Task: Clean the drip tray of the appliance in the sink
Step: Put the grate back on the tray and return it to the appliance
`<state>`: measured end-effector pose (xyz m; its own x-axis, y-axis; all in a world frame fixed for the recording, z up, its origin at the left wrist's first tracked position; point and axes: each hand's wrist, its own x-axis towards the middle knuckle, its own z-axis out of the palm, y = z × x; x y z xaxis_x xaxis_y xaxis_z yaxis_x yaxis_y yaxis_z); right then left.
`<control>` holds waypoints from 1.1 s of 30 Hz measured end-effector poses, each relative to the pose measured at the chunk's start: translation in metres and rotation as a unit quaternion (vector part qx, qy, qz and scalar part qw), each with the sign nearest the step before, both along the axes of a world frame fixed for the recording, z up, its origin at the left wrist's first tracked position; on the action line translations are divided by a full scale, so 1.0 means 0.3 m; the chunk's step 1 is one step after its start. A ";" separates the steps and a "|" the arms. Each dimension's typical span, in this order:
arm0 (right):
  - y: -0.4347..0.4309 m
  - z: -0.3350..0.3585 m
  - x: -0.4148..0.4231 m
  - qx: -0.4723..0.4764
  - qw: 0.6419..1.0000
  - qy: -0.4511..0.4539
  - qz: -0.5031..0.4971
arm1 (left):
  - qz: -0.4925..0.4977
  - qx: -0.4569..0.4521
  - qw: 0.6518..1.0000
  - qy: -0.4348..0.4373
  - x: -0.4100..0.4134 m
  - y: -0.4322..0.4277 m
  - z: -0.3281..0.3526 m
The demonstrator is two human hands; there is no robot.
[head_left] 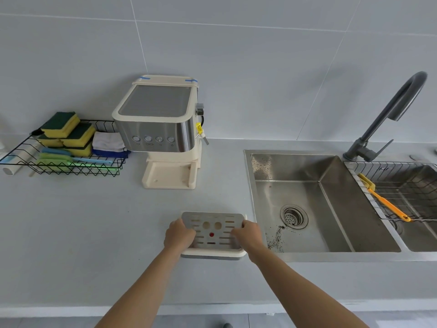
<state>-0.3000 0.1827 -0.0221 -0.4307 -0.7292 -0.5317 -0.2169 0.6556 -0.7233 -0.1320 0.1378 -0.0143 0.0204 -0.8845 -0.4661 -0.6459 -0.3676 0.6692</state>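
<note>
Tray [214,235], cream with a slotted metal grate, at the counter's [82,233] front edge, just left of the sink [307,209]. Left hand [179,236] clamped on its left end, right hand [248,235] on its right end, fingers curled over the grate. Coffee machine [163,129] near the counter's back edge, base slot vacant. Wire rack [59,162] of sponges at back left. Dark specks by the sink drain [294,216].

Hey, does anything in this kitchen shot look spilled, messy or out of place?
Yes. Dark specks are scattered across the floor of the left sink basin, trailing from the drain toward its front left corner, like spilled grounds. The drip tray is off the coffee machine, held in both hands on the counter, which fits the cleaning.
</note>
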 end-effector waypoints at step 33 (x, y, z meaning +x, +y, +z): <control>0.098 -0.047 -0.016 -0.025 0.967 0.109 0.228 | -0.206 -0.054 0.977 0.018 0.146 0.055 -0.069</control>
